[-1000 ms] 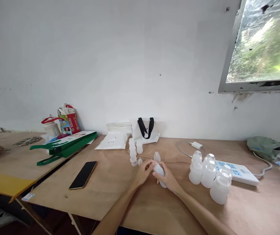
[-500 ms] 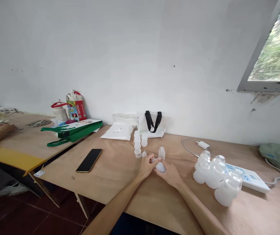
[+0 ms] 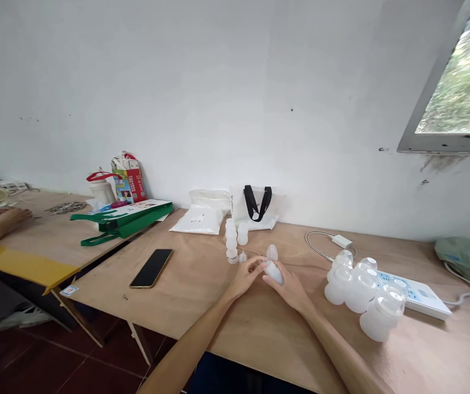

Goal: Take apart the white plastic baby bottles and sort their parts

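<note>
Both hands meet over the plywood table [image 3: 226, 323]. My right hand [image 3: 290, 287] is wrapped round a small translucent white bottle [image 3: 274, 271] lying tilted. My left hand [image 3: 246, 276] pinches at the bottle's top end; what its fingertips hold is too small to make out. Just behind stand a small clear teat [image 3: 272, 252], a tiny clear piece [image 3: 242, 256], and a stack of small white bottles [image 3: 231, 241]. A cluster of several larger frosted bottles with domed caps [image 3: 361, 295] sits to the right.
A black phone [image 3: 151, 267] lies at left. White bags [image 3: 202, 216] and a black-handled bag [image 3: 257, 208] lean on the wall. A power strip [image 3: 417, 298], charger cable [image 3: 329, 243] and green cap [image 3: 462, 254] are at right. Another person's hand [image 3: 11, 216] rests on the neighbouring table beside a green bag [image 3: 123, 219].
The view swung left and down, then steadied. My hands stayed together on the small bottle, shifting slightly away from me toward the teat.
</note>
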The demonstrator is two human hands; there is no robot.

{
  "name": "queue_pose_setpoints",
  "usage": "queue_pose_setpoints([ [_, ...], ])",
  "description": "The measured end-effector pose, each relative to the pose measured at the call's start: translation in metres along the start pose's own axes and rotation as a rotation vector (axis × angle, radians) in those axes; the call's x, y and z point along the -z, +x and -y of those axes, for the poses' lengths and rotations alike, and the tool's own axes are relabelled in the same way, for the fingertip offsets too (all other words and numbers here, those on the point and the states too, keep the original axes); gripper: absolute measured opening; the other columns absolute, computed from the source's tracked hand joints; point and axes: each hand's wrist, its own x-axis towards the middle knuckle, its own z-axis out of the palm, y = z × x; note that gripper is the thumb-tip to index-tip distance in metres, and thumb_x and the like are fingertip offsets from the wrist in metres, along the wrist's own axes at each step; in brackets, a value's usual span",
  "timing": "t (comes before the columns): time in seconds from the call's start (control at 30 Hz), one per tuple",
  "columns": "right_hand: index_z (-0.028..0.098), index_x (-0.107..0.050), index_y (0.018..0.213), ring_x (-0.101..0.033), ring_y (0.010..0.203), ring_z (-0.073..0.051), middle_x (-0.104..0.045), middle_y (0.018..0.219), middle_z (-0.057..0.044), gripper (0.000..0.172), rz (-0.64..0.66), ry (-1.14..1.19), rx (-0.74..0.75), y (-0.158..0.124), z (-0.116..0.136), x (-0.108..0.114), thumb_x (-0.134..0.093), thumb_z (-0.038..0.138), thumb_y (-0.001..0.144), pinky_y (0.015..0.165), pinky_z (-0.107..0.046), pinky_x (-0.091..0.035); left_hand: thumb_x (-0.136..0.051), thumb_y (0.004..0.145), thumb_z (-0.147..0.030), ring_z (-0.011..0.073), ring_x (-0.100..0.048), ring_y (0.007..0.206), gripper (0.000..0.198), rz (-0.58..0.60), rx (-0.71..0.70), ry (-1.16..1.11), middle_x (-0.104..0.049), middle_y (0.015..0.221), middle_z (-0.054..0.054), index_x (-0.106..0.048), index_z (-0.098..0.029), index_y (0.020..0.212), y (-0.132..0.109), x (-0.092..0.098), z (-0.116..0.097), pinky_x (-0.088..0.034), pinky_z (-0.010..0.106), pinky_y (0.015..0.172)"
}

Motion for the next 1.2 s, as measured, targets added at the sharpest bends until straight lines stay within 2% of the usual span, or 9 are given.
queue_pose_setpoints([
  [0.17, 0.027, -0.050, 0.134, -0.071, 0.100, -0.030, -0.076, 0.109, -0.006, 0.044, -0.005, -0.241, 0.010, -0.002, 0.007, -0.001, -0.048, 0.050, 0.096, 0.075, -0.032, -0.043, -0.059, 0.091, -0.053, 0.0121, -0.050, 0.066, 0.037, -0.086, 0.018, 0.025, -0.054, 0.071, -0.004, -0.055, -0.018, 0.080, 0.002, 0.000, 0.010, -0.039, 0.023, 0.062],
  [0.3, 0.028, -0.053, 0.131, -0.072, 0.097, -0.028, -0.076, 0.111, -0.006, 0.039, -0.019, -0.342, 0.059, -0.002, 0.008, -0.002, -0.049, 0.047, 0.097, 0.069, -0.028, -0.040, -0.049, 0.097, -0.051, 0.0124, -0.047, 0.066, 0.037, -0.053, -0.007, 0.127, -0.051, 0.069, -0.004, -0.053, -0.019, 0.079, 0.002, -0.002, 0.012, -0.036, 0.023, 0.061],
  [0.43, 0.030, -0.058, 0.127, -0.073, 0.091, -0.027, -0.077, 0.105, -0.005, 0.037, -0.051, -0.380, 0.021, -0.001, 0.005, -0.001, -0.052, 0.047, 0.095, 0.069, -0.028, -0.041, -0.043, 0.100, -0.047, 0.0130, -0.047, 0.066, 0.035, -0.039, -0.041, 0.238, -0.053, 0.070, -0.004, -0.053, -0.020, 0.079, 0.003, -0.002, 0.012, -0.037, 0.024, 0.062],
  [0.6, 0.029, -0.061, 0.127, -0.072, 0.090, -0.028, -0.076, 0.101, -0.004, 0.043, -0.028, -0.046, 0.049, 0.002, 0.002, 0.006, -0.058, 0.049, 0.090, 0.074, -0.033, -0.047, -0.036, 0.104, -0.039, 0.0150, -0.056, 0.074, 0.029, -0.013, -0.124, 0.420, -0.061, 0.081, -0.001, -0.054, -0.021, 0.090, 0.000, 0.000, 0.015, -0.042, 0.026, 0.070],
  [0.73, 0.024, -0.064, 0.123, -0.063, 0.056, -0.017, -0.071, 0.075, 0.000, 0.047, 0.071, 0.351, -0.006, 0.001, 0.004, 0.009, -0.062, 0.052, 0.086, 0.057, -0.028, -0.047, -0.031, 0.106, -0.036, 0.0172, -0.061, 0.079, 0.028, 0.017, -0.200, 0.592, -0.065, 0.088, 0.002, -0.055, -0.022, 0.100, -0.003, 0.003, 0.021, -0.047, 0.027, 0.071],
  [0.83, 0.020, -0.064, 0.118, -0.057, 0.046, -0.013, -0.069, 0.069, 0.000, 0.050, 0.208, 0.587, -0.070, 0.001, 0.004, 0.009, -0.064, 0.057, 0.084, 0.047, -0.025, -0.043, -0.033, 0.105, -0.032, 0.0193, -0.065, 0.088, 0.027, -0.003, -0.287, 0.669, -0.068, 0.097, 0.005, -0.058, -0.022, 0.104, 0.000, 0.007, 0.026, -0.051, 0.030, 0.078],
  [0.93, 0.018, -0.063, 0.109, -0.057, 0.044, -0.013, -0.070, 0.068, -0.001, 0.052, 0.257, 0.738, -0.127, -0.001, 0.003, 0.009, -0.065, 0.062, 0.082, 0.043, -0.023, -0.043, -0.039, 0.103, -0.033, 0.0203, -0.066, 0.095, 0.024, -0.137, -0.275, 0.617, -0.069, 0.106, 0.007, -0.059, -0.023, 0.111, 0.003, 0.015, 0.026, -0.053, 0.033, 0.084],
  [1.1, 0.019, -0.059, 0.101, -0.058, 0.043, -0.012, -0.070, 0.068, -0.001, 0.050, 0.190, 0.829, -0.167, -0.001, 0.000, 0.006, -0.065, 0.064, 0.080, 0.042, -0.023, -0.044, -0.045, 0.101, -0.043, 0.0180, -0.068, 0.082, 0.028, -0.526, -0.053, 0.379, -0.069, 0.107, 0.007, -0.056, -0.023, 0.117, 0.006, 0.034, 0.020, -0.055, 0.031, 0.075],
  [1.2, 0.019, -0.058, 0.100, -0.058, 0.042, -0.013, -0.070, 0.067, 0.000, 0.051, 0.188, 0.836, -0.172, -0.001, 0.000, 0.006, -0.065, 0.065, 0.080, 0.041, -0.023, -0.044, -0.046, 0.100, -0.043, 0.0175, -0.068, 0.083, 0.030, -0.599, -0.017, 0.323, -0.067, 0.108, 0.007, -0.055, -0.023, 0.119, 0.008, 0.041, 0.017, -0.054, 0.030, 0.073],
])
